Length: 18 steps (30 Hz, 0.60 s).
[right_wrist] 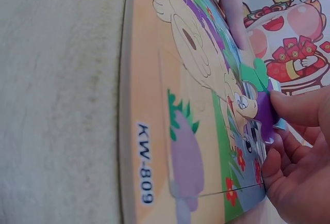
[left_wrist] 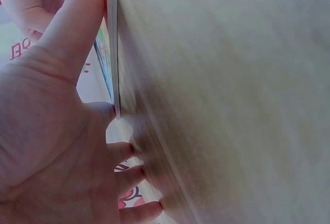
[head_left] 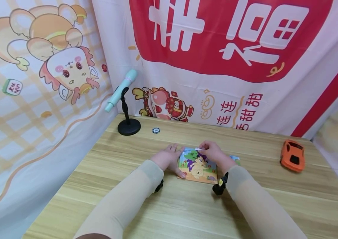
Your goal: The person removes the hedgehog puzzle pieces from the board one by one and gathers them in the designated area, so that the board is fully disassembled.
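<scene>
A flat jigsaw puzzle [head_left: 197,172] with a cartoon animal picture lies on the wooden table; its printed border reads KW-809 in the right wrist view. My left hand [head_left: 171,159] lies along the puzzle's left side, the thumb at its near corner and the other fingers spread, fingertips down on the tabletop in the left wrist view. Over the puzzle's far part, my right hand [head_left: 212,152] pinches a puzzle piece [right_wrist: 265,108] with purple and green print between thumb and fingers. That piece is tilted up from the picture. Part of the far right area is hidden by the right hand.
Another blue-and-green puzzle piece [head_left: 236,158] shows beyond the right wrist. An orange toy car [head_left: 293,156] is at the right. At the back left stand a mint microphone [head_left: 121,90] on a black stand [head_left: 129,126] and a round chip [head_left: 156,130]. Printed cloth hangs behind the table.
</scene>
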Each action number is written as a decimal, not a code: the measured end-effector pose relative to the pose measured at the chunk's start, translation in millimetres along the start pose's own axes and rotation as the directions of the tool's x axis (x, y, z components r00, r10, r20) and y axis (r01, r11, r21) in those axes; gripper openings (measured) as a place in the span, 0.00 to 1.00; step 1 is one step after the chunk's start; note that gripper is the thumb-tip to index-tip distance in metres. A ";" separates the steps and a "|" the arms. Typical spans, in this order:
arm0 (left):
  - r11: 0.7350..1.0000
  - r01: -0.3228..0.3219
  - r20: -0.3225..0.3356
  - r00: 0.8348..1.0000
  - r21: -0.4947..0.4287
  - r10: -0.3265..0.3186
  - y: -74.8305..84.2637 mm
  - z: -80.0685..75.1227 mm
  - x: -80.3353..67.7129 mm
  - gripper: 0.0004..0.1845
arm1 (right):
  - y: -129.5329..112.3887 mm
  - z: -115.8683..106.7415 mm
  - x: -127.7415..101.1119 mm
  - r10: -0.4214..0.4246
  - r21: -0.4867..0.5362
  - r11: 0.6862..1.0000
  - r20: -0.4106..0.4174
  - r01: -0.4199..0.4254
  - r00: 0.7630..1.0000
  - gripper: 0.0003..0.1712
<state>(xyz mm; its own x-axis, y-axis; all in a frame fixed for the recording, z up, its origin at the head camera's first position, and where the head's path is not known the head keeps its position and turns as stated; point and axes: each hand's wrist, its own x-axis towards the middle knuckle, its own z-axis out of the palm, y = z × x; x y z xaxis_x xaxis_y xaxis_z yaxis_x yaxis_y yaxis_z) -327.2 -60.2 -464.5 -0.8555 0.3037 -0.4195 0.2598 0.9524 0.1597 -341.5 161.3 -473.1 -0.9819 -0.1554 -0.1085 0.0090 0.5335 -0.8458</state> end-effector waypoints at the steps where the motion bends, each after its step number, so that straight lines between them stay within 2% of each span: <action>1: 1.000 0.003 0.005 1.000 0.002 -0.003 -0.7 0.6 1.5 0.81 | 0.3 -0.2 0.1 -0.002 0.003 1.000 -0.008 0.002 1.000 0.04; 4: 1.000 -0.001 0.001 1.000 0.004 0.001 -2.9 3.6 6.9 0.82 | 1.5 -1.7 -0.1 0.014 0.035 0.999 -0.029 -0.013 0.999 0.04; 8: 1.000 -0.001 0.000 1.000 0.020 0.001 -1.4 2.8 4.8 0.80 | 5.9 -8.9 -1.4 0.038 0.095 0.995 -0.036 -0.034 0.999 0.07; 14: 0.999 -0.007 -0.008 1.000 0.044 0.007 -1.7 6.7 8.2 0.78 | 14.6 -41.0 -11.1 0.065 0.105 0.993 -0.039 -0.060 0.997 0.14; 18: 1.000 -0.012 -0.021 1.000 0.015 0.012 4.0 -3.9 -10.6 0.77 | 20.8 -74.6 -20.1 0.072 0.102 0.993 -0.059 -0.066 0.996 0.16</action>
<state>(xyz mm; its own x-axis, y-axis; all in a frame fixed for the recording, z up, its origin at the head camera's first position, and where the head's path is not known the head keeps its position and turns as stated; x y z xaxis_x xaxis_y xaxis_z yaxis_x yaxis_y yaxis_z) -318.8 -59.7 -455.9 -0.8616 0.3147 -0.3983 0.2768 0.9490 0.1510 -335.8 237.6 -449.5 -0.9881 -0.0675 -0.1383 0.0928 0.4554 -0.8855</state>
